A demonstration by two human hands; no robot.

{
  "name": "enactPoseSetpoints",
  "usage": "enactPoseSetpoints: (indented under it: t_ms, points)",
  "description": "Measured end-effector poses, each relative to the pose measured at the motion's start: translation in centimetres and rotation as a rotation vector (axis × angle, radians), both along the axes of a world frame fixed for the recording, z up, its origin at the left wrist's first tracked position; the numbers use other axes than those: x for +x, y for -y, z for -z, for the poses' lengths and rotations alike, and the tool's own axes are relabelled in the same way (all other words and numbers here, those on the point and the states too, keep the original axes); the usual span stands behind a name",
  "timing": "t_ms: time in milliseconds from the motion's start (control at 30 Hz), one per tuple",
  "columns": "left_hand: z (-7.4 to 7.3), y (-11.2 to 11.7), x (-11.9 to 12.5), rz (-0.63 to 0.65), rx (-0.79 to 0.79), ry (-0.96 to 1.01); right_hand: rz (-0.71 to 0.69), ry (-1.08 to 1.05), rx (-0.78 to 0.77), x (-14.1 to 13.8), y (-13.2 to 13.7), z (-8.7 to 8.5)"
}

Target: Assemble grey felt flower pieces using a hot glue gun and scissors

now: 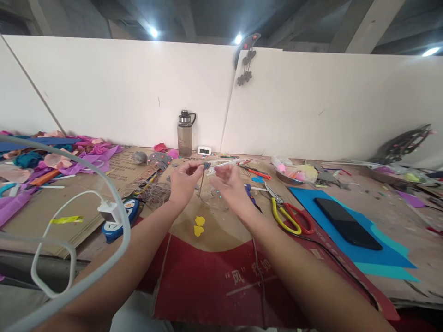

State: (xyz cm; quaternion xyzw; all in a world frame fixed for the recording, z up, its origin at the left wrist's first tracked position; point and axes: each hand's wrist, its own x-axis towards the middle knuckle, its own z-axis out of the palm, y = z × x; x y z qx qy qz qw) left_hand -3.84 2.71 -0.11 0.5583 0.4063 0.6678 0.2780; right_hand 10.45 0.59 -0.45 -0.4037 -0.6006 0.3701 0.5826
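Over the middle of the cardboard work surface, my left hand (187, 180) is closed in a pinch. Its fingertips grip a thin dark stick (201, 183) that points down, with a small dark teal piece (206, 165) at its top. Facing it just to the right is my right hand (231, 183), its fingers bent and the thumb a little apart, with nothing visible between them. Below both hands, two yellow cut-out shapes (199, 226) lie on the cardboard (221, 237). Clear plastic and tiny scraps lie under the hands.
Yellow-and-red-handled scissors (290, 214) lie right of my right forearm, near a phone (346, 222) on blue sheets (311, 196). Behind stand a bottle (184, 136) and a small digital clock (204, 151). Tangled string (148, 191), a blue tape measure (121, 221) and a white cable (117, 198) are left.
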Motion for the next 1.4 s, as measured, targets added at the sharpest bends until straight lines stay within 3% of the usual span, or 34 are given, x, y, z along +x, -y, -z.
enactPoseSetpoints:
  t_ms: [67, 133, 333, 533, 833, 1400]
  points:
    - [-0.2, 0.2, -0.1, -0.004, 0.018, -0.022, -0.155, -0.232, -0.133, -2.1, -0.3, -0.3]
    - [-0.2, 0.1, -0.3, 0.01, 0.005, 0.012, -0.178, -0.292, -0.157, -3.0, -0.5, -0.5]
    - [-0.1, -0.7, -0.2, 0.089, -0.141, 0.198, 0.091, 0.051, 0.168, -2.0, -0.5, -0.8]
    - [-0.2, -0.4, 0.3, 0.172, -0.24, 0.275, 0.206, 0.172, 0.223, -1.1, -1.1, -0.5]
    - [-0.2, -0.2, 0.7, 0.212, -0.255, 0.255, 0.342, 0.454, 0.402, -0.4, -1.4, -0.6]
    - [-0.5, 0.4, 1.0, 0.3, -0.289, 0.171, 0.404, 0.593, 0.388, -0.2, -1.5, -1.0]
